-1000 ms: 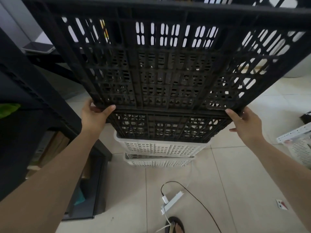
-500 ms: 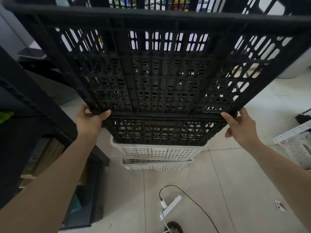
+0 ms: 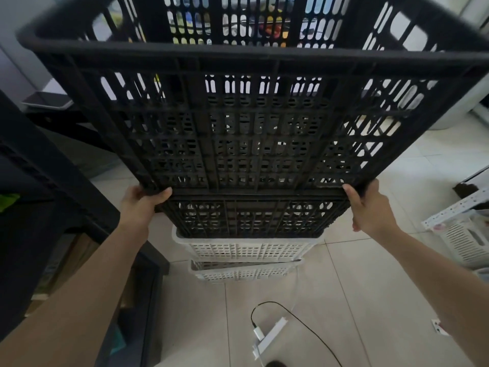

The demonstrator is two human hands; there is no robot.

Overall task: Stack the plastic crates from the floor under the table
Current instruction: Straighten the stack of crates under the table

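A large black slotted plastic crate (image 3: 254, 123) fills the upper view, tilted with its open top facing away from me. My left hand (image 3: 141, 205) grips its near bottom-left corner and my right hand (image 3: 370, 207) grips its near bottom-right corner. Under it on the tiled floor stands a stack: another black crate (image 3: 251, 218) on top of two white crates (image 3: 246, 249), the lower white one (image 3: 243, 272) partly hidden. The held crate's near edge sits just above the stacked black crate's rim.
A dark table or shelf frame (image 3: 53, 165) stands at the left with boxes beneath. A white power strip with a black cable (image 3: 267, 337) lies on the floor in front. More white baskets (image 3: 468, 242) and a white perforated bar sit at the right.
The held black crate has tipped further away and risen slightly, showing more of its rim. Both hands keep their grip on the near corners.
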